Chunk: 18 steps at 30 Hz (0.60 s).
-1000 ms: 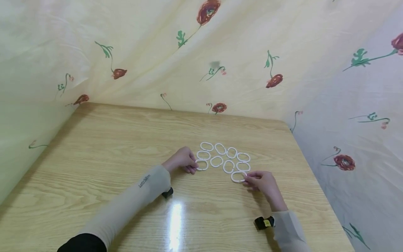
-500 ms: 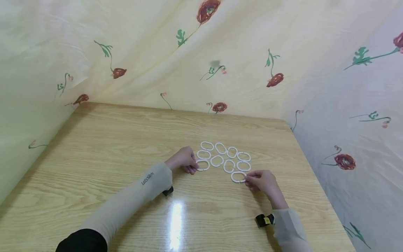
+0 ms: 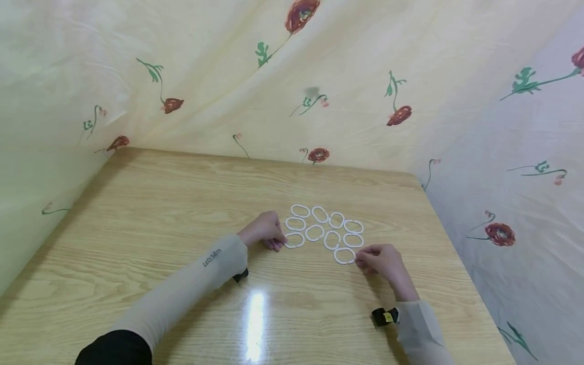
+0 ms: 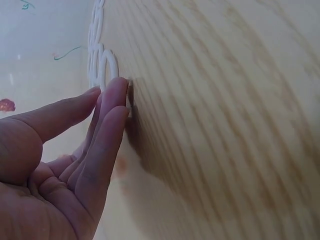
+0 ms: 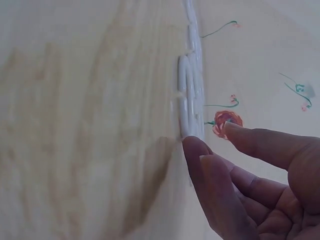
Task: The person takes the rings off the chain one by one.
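Several white oval rings, slim and some with a small gap, lie flat in a cluster on the wooden table. At the cluster's front left, my left hand (image 3: 266, 231) has its thumb and index finger at the end of one white oval ring (image 3: 294, 247). In the left wrist view, this ring (image 4: 111, 59) runs down between the thumb tip and index fingertip. My right hand (image 3: 383, 262) is beside the nearest ring (image 3: 336, 257). In the right wrist view, its thumb stands apart from the fingers, and one fingertip is at the edge of the ring (image 5: 183, 95).
The wooden table (image 3: 182, 187) reaches back to a cream curtain (image 3: 219, 91) printed with red flowers, which also hangs at both sides. Each wrist wears a small black camera (image 3: 385, 317). A bright reflection lies on the tabletop in front of the hands.
My right hand has let go of the front ring, which has shifted slightly left, and the fingers have drawn a little away. The left ring has moved slightly right and nearer.
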Each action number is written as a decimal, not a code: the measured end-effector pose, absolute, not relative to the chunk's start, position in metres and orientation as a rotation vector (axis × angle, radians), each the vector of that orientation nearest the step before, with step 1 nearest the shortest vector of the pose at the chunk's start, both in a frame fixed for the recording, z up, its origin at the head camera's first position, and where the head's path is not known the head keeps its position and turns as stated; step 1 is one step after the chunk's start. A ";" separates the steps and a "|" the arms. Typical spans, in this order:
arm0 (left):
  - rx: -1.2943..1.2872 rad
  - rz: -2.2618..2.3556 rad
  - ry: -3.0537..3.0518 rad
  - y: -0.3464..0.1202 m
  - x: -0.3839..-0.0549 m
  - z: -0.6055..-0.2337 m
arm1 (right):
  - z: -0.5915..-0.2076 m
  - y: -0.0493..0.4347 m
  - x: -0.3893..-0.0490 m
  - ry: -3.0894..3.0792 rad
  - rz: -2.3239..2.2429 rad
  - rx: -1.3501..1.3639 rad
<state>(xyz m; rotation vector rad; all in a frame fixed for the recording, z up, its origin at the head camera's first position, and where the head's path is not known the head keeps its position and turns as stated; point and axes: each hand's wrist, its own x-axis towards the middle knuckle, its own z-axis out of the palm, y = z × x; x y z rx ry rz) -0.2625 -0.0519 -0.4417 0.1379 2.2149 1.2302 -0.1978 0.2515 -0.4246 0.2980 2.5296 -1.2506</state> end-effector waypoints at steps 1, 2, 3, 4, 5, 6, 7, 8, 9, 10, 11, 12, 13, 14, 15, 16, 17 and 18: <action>0.142 1.225 2.220 -0.054 -0.262 -0.441 | -0.424 0.252 -0.199 2.533 -1.251 0.287; 0.144 1.220 2.225 -0.057 -0.263 -0.440 | -0.423 0.252 -0.200 2.538 -1.250 0.269; 0.144 1.215 2.228 -0.060 -0.263 -0.440 | -0.422 0.253 -0.201 2.547 -1.239 0.246; 0.146 1.206 2.234 -0.064 -0.263 -0.438 | -0.421 0.253 -0.203 2.556 -1.231 0.238; 0.145 1.198 2.239 -0.068 -0.264 -0.438 | -0.420 0.255 -0.205 2.562 -1.225 0.231; 0.141 1.191 2.243 -0.073 -0.264 -0.437 | -0.419 0.256 -0.207 2.567 -1.215 0.225; 0.135 1.189 2.244 -0.077 -0.265 -0.436 | -0.418 0.258 -0.209 2.570 -1.203 0.222; 0.136 1.183 2.248 -0.082 -0.266 -0.436 | -0.417 0.260 -0.211 2.577 -1.186 0.217; 0.136 1.174 2.251 -0.086 -0.267 -0.434 | -0.416 0.262 -0.213 2.585 -1.166 0.214; 0.135 1.168 2.254 -0.091 -0.268 -0.434 | -0.415 0.264 -0.215 2.591 -1.150 0.207; 0.132 1.161 2.257 -0.096 -0.269 -0.433 | -0.414 0.267 -0.217 2.602 -1.130 0.194; 0.128 1.155 2.259 -0.100 -0.269 -0.432 | -0.414 0.269 -0.219 2.618 -1.105 0.177; 0.130 1.149 2.268 -0.105 -0.270 -0.432 | -0.413 0.271 -0.222 2.641 -1.078 0.159; 0.131 1.147 2.274 -0.109 -0.271 -0.433 | -0.412 0.273 -0.224 2.668 -1.045 0.134; 0.126 1.144 2.280 -0.113 -0.272 -0.432 | -0.411 0.275 -0.226 2.689 -1.014 0.114; 0.124 1.141 2.290 -0.118 -0.272 -0.432 | -0.409 0.277 -0.227 2.723 -0.973 0.088; 0.130 1.138 2.303 -0.122 -0.272 -0.431 | -0.408 0.279 -0.229 2.758 -0.920 0.058; 0.135 1.131 2.317 -0.127 -0.272 -0.431 | -0.407 0.281 -0.231 2.801 -0.858 0.026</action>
